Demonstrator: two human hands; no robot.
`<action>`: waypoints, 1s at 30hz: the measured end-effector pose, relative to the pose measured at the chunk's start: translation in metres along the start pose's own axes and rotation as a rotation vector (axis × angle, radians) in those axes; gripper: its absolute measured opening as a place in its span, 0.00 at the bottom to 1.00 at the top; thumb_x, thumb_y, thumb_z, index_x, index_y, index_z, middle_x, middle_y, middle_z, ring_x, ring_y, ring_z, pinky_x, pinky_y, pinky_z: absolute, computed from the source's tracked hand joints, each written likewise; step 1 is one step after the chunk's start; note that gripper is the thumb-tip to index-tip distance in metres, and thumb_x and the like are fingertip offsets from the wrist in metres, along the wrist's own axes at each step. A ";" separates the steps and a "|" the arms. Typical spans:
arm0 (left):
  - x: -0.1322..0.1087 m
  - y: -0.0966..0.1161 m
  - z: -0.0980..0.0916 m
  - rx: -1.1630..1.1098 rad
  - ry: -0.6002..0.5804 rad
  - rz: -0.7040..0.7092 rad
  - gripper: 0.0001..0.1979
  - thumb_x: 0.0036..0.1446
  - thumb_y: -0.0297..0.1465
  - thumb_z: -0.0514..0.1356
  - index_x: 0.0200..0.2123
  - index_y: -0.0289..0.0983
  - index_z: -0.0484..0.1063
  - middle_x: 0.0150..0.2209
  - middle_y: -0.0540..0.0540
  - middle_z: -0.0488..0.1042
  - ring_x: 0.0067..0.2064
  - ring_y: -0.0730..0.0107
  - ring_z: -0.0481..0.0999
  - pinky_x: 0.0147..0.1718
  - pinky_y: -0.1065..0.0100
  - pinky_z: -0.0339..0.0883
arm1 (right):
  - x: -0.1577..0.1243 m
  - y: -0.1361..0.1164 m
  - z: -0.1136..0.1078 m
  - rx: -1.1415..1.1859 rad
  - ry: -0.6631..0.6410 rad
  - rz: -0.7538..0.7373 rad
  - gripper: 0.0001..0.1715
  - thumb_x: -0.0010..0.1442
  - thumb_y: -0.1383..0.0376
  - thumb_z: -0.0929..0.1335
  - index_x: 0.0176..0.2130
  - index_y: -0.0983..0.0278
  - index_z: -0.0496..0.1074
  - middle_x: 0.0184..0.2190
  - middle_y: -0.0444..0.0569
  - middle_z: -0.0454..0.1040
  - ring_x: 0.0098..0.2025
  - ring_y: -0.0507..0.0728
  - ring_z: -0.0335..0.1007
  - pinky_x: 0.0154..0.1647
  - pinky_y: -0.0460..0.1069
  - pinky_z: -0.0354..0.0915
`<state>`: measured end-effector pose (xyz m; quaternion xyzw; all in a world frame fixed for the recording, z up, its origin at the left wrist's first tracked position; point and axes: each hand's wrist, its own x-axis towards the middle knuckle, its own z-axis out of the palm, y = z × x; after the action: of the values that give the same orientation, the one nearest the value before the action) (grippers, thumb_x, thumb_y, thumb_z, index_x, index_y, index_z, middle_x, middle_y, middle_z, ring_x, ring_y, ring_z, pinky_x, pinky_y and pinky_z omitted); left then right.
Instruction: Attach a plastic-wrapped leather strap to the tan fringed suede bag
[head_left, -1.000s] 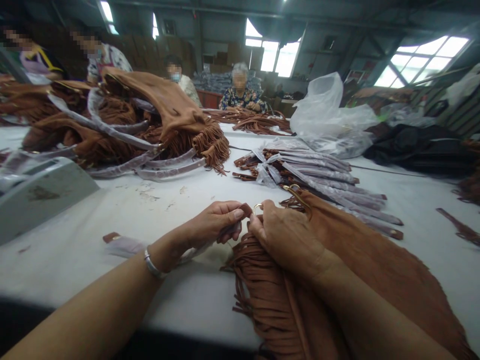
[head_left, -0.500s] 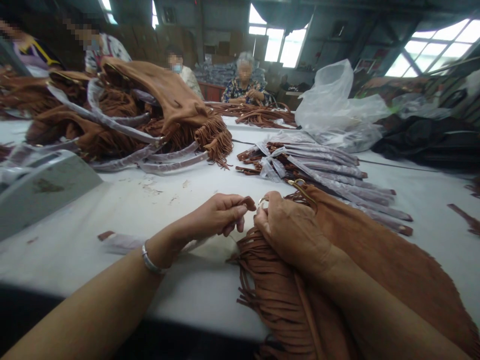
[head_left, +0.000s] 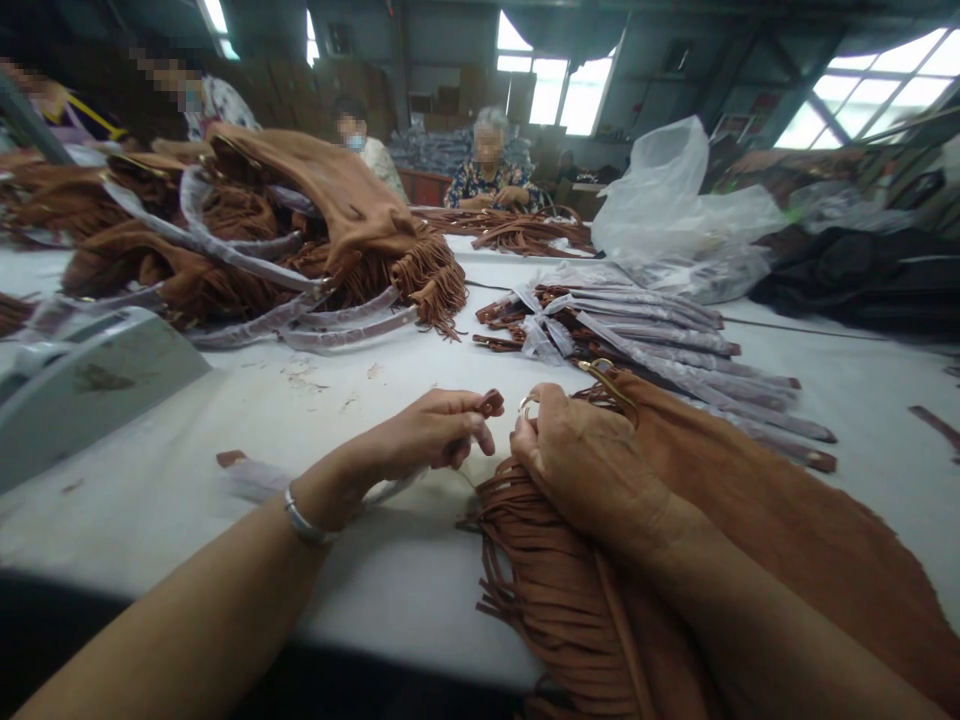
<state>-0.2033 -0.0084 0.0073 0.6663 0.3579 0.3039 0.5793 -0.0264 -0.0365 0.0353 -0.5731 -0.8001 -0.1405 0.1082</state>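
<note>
Between the thumb and fingers of my left hand (head_left: 442,430) is the end of a brown leather strap (head_left: 491,403). The strap's plastic-wrapped length (head_left: 259,480) passes behind my left wrist and lies on the table. My right hand (head_left: 585,460) pinches a gold metal ring (head_left: 526,405) at the edge of a brown suede bag (head_left: 780,520). Long fringe (head_left: 551,570) hangs from the bag below my right hand. A small gap separates the strap end from the ring. The bag's zipper edge (head_left: 604,375) shows just beyond my right knuckles.
Plastic-wrapped straps (head_left: 660,340) lie bundled behind the bag. Finished fringed bags (head_left: 300,220) are heaped at the back left, near a grey machine-like block (head_left: 97,390). Clear plastic sheeting (head_left: 675,200) and dark cloth (head_left: 862,280) sit at the back right. Several people sit across the white table (head_left: 322,400).
The strap end in my left hand has tilted and drawn slightly away from the ring, its flat face now showing. My right hand stays at the ring.
</note>
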 end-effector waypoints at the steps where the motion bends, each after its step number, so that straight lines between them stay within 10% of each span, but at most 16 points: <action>1: 0.000 0.001 0.003 0.151 0.025 0.042 0.10 0.53 0.30 0.53 0.36 0.33 0.71 0.33 0.45 0.72 0.27 0.75 0.67 0.25 0.74 0.61 | 0.000 0.000 0.000 0.004 -0.002 -0.005 0.12 0.59 0.64 0.58 0.39 0.68 0.63 0.27 0.53 0.72 0.30 0.58 0.71 0.26 0.47 0.56; 4: -0.001 0.005 0.007 0.406 0.088 0.158 0.12 0.53 0.31 0.55 0.40 0.36 0.73 0.40 0.45 0.72 0.41 0.67 0.68 0.40 0.69 0.62 | 0.000 0.000 0.000 0.012 -0.021 -0.006 0.12 0.60 0.63 0.57 0.39 0.68 0.63 0.28 0.54 0.72 0.31 0.58 0.71 0.27 0.48 0.56; 9: -0.003 0.002 0.003 0.216 0.137 0.035 0.21 0.57 0.42 0.52 0.47 0.33 0.69 0.28 0.48 0.68 0.25 0.76 0.62 0.21 0.75 0.54 | 0.001 0.000 0.000 0.029 -0.025 0.004 0.14 0.60 0.63 0.58 0.42 0.69 0.63 0.29 0.53 0.73 0.32 0.59 0.71 0.28 0.48 0.57; 14: 0.000 -0.004 0.003 0.109 0.204 0.081 0.14 0.54 0.38 0.57 0.35 0.32 0.68 0.29 0.49 0.67 0.30 0.77 0.65 0.29 0.75 0.59 | 0.001 0.000 -0.001 0.044 -0.032 0.002 0.13 0.60 0.63 0.58 0.41 0.68 0.63 0.30 0.53 0.73 0.32 0.60 0.71 0.28 0.49 0.57; 21: -0.002 -0.001 0.003 0.902 0.354 0.467 0.10 0.58 0.30 0.51 0.40 0.36 0.69 0.35 0.44 0.70 0.37 0.69 0.69 0.38 0.68 0.61 | 0.002 -0.001 -0.004 0.080 -0.075 0.013 0.12 0.60 0.64 0.58 0.41 0.67 0.63 0.31 0.52 0.73 0.33 0.59 0.71 0.28 0.48 0.56; 30: -0.008 0.001 0.002 1.374 0.291 0.521 0.14 0.62 0.31 0.46 0.43 0.37 0.69 0.32 0.45 0.69 0.32 0.71 0.65 0.30 0.71 0.55 | -0.002 -0.002 0.000 0.007 0.006 -0.024 0.12 0.60 0.65 0.57 0.39 0.68 0.63 0.30 0.53 0.71 0.32 0.60 0.69 0.28 0.49 0.56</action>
<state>-0.2058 -0.0163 0.0084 0.8944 0.3705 0.2244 -0.1111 -0.0277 -0.0387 0.0345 -0.5624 -0.8071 -0.1410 0.1109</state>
